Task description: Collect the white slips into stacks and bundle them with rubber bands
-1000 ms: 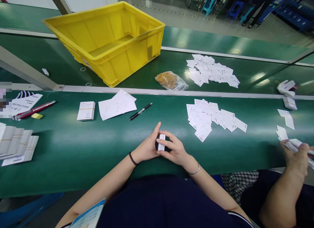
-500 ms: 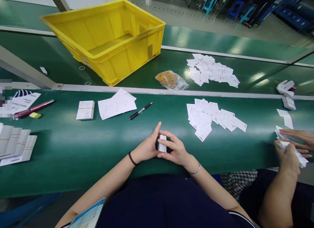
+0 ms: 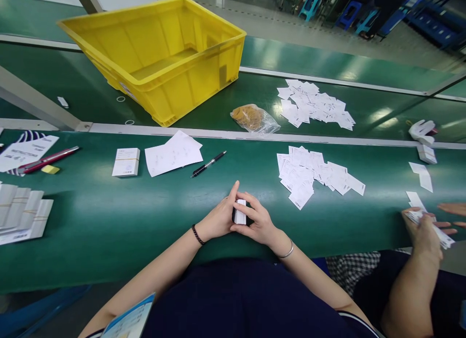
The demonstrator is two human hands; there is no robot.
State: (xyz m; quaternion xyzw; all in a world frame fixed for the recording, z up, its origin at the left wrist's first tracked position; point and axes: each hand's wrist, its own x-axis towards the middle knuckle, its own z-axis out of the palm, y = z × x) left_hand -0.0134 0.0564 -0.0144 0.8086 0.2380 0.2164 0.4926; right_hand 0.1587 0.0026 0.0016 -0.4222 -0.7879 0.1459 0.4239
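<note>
Since a second ago little has been shifted at the middle of the desk (image 3: pixel 145 221): the stack (image 3: pixel 240 213) of small white cards is kept in the same spot, while the right fingers (image 3: pixel 251 201) have been drawn a little closer over its top. At the right edge a co-worker's hand (image 3: pixel 424 231) has been moved inward with its own cards, and a second hand has come into view beside it.

The stack is held upright on its edge, just above the desk and directly in front of the body. It is clasped from both sides. The left hand (image 3: pixel 218 217) is pressed flat against its left face with the index finger raised past the top. The right hand (image 3: pixel 260 224) is curled around its right face and top edge, so both sets of fingers are closed on it. The long axis of the stack is seen running away from the body, between the two palms; neither hand is nearer, since both are touching it.

The loose cards (image 3: pixel 316 175) are spread well apart to the right, on the right hand's side. The pen (image 3: pixel 208 164) is lying beyond the left hand, nearer than the banded pack (image 3: pixel 126 162) further left.
</note>
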